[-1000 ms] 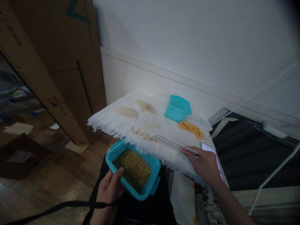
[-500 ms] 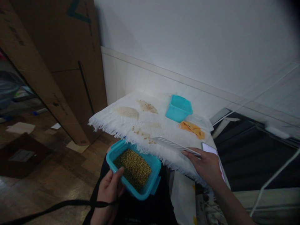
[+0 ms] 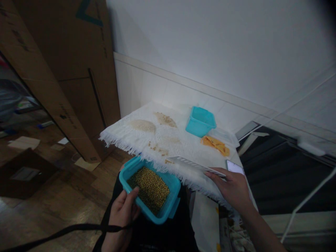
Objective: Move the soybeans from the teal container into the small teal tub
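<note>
From my end, through the head camera, I see the right hand (image 3: 232,185) with thumb and fingers pinched together on the right end of a pale slotted spatula (image 3: 191,164). The spatula sits over the near side of a fringed white cloth (image 3: 194,148); its long axis runs roughly along the fringed edge, the free end pointing left and slightly toward the wall. Loose yellow beans (image 3: 169,161) lie just by that end; I can't tell whether it touches them. The left hand (image 3: 122,211) is clamped on the rim of a turquoise tub (image 3: 157,219), thumb over the inside, holding it below the cloth's edge. Yellow beans and small green ones fill its bottom. A phone (image 3: 234,167) lies near the right hand.
</note>
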{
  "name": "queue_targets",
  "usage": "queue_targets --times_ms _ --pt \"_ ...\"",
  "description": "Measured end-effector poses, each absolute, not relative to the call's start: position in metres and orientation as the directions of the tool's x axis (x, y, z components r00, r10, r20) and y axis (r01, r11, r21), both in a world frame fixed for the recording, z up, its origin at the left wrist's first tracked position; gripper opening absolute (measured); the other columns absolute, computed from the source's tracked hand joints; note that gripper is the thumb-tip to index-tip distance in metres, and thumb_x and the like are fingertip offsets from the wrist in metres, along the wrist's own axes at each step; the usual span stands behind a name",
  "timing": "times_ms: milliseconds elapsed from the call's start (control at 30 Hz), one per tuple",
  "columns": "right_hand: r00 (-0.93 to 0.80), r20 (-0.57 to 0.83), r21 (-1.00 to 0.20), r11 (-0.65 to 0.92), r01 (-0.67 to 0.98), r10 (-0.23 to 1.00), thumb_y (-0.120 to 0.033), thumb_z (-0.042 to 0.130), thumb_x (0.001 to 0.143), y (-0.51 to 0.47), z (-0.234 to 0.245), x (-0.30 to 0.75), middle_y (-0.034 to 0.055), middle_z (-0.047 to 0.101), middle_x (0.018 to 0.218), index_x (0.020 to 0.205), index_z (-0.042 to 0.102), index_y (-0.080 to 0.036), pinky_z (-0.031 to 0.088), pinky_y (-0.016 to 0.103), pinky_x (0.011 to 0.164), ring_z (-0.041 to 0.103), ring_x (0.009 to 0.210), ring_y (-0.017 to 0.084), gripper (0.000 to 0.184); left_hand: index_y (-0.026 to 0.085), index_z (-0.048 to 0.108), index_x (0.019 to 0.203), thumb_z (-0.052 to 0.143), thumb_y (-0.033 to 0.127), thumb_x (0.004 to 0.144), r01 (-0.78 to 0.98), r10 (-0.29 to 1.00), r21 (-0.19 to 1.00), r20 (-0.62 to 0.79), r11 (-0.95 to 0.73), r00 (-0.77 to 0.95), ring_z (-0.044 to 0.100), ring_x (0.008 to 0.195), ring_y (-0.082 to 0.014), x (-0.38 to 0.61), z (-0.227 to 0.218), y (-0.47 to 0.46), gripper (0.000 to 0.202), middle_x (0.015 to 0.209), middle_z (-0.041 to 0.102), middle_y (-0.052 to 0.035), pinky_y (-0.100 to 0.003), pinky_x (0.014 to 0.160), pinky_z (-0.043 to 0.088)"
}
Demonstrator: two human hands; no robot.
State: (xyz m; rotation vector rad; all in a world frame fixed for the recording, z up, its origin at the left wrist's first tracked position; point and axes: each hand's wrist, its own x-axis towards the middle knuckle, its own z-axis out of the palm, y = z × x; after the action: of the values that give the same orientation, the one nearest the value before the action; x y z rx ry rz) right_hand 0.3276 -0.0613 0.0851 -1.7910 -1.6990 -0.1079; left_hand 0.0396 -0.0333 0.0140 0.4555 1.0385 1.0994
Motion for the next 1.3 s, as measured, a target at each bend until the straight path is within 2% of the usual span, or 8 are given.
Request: queue_targets --times_ms 267,367,533,733,833,1000,1167,1300 --pt "0.131 0.453 -0.416 0.079 0.906 0.882 -0.04 0.06 0.079 -0.062 0.086 0.324 -0.0005 0.073 0.08 0.084 0.073 -0.026 0.057 0.028 0.067 0.069 0.071 0.021 0.02 0.019 0.064 0.084 0.068 0.034 0.072 -0.493 0.89 0.757 -0.447 0.428 0.087 0.046 0.052 -0.0075 0.039 0.016 -0.031 0.021 0.061 0.052 0.0052 -0.018 0.049 0.041" --pt "0.12 0.47 -0.397 0.088 0.913 0.875 -0.039 0.06 0.079 -0.063 0.087 0.32 -0.0002 0.073 0.08 0.083 0.074 -0.026 0.057 0.029 0.067 0.069 0.071 0.021 0.019 0.019 0.064 0.084 0.068 0.035 0.072 -0.489 0.891 0.761 -0.447 0.425 0.079 0.042 0.046 -0.0061 0.04 0.018 -0.031 0.02 0.058 0.05 0.0066 -0.017 0.044 0.037" --pt "0.075 0.494 -0.358 0.124 0.925 0.866 -0.038 0.058 0.081 -0.066 0.091 0.31 -0.0012 0.073 0.08 0.082 0.073 -0.026 0.057 0.026 0.066 0.07 0.071 0.019 0.019 0.02 0.064 0.088 0.071 0.035 0.068 -0.494 0.882 0.75 -0.465 0.44 0.079 0.049 0.05 -0.008 0.039 0.017 -0.031 0.026 0.059 0.053 0.0066 -0.019 0.047 0.042" --pt "0.026 0.543 -0.282 0.153 0.947 0.839 -0.036 0.059 0.082 -0.066 0.09 0.304 -0.002 0.073 0.081 0.085 0.073 -0.026 0.056 0.025 0.064 0.069 0.068 0.018 0.017 0.02 0.064 0.081 0.071 0.035 0.068 -0.51 0.887 0.75 -0.458 0.421 0.059 0.049 0.049 -0.0068 0.039 0.011 -0.03 0.021 0.059 0.056 0.0062 -0.017 0.046 0.041" --pt "0.056 0.587 -0.251 0.115 0.961 0.807 -0.036 0.059 0.081 -0.059 0.088 0.305 -0.0009 0.073 0.081 0.085 0.072 -0.025 0.056 0.026 0.066 0.069 0.068 0.019 0.018 0.019 0.062 0.077 0.069 0.036 0.07 -0.501 0.895 0.767 -0.444 0.401 0.038 0.046 0.047 -0.0058 0.039 0.007 -0.029 0.019 0.056 0.052 0.0073 -0.016 0.043 0.038" --pt "0.058 0.604 -0.224 0.1 0.969 0.795 -0.035 0.058 0.082 -0.047 0.087 0.303 0.0002 0.073 0.079 0.081 0.072 -0.022 0.055 0.026 0.065 0.069 0.069 0.019 0.019 0.019 0.062 0.08 0.068 0.035 0.072 -0.502 0.895 0.762 -0.441 0.41 0.062 0.047 0.051 -0.0065 0.035 0.008 -0.028 0.018 0.059 0.052 0.0067 -0.017 0.047 0.04" --pt "0.037 0.582 -0.249 0.135 0.959 0.813 -0.033 0.058 0.082 -0.046 0.091 0.3 -0.0004 0.073 0.079 0.08 0.072 -0.022 0.055 0.025 0.067 0.069 0.072 0.018 0.017 0.019 0.06 0.074 0.069 0.035 0.071 -0.52 0.895 0.756 -0.445 0.397 0.035 0.044 0.047 -0.0063 0.034 0.012 -0.027 0.019 0.057 0.05 0.0069 -0.017 0.043 0.038" --pt "0.032 0.582 -0.251 0.142 0.958 0.813 -0.033 0.059 0.081 -0.047 0.092 0.299 -0.0007 0.073 0.079 0.082 0.072 -0.022 0.055 0.025 0.068 0.069 0.072 0.018 0.016 0.019 0.059 0.075 0.071 0.034 0.069 -0.541 0.884 0.731 -0.465 0.416 0.051 0.046 0.05 -0.0071 0.034 0.014 -0.027 0.02 0.058 0.05 0.0068 -0.018 0.046 0.04"
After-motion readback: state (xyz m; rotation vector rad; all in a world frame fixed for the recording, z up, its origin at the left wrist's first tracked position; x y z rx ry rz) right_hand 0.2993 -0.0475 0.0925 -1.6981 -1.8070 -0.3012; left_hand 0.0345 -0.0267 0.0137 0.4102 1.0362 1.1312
